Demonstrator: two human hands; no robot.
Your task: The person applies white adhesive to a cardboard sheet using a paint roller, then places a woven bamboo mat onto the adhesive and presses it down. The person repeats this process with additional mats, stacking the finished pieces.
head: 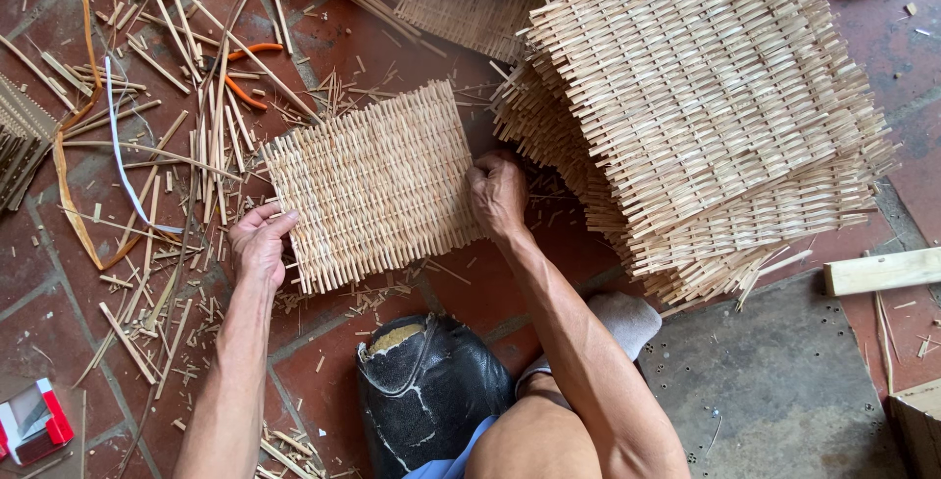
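Red tile floor [392,33], littered cane offcuts [167,175], grey perforated mat [774,381], daylight.

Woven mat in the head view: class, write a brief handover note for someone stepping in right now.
Left hand: grips the woven mat at its left edge.
Right hand: grips its right edge.
The mat lies flat on the tiled floor, beside a stack of finished mats.
Done: the mat looks fully woven.
Left: uneven stick ends at its edges; orange-handled cutters lie among loose sticks.
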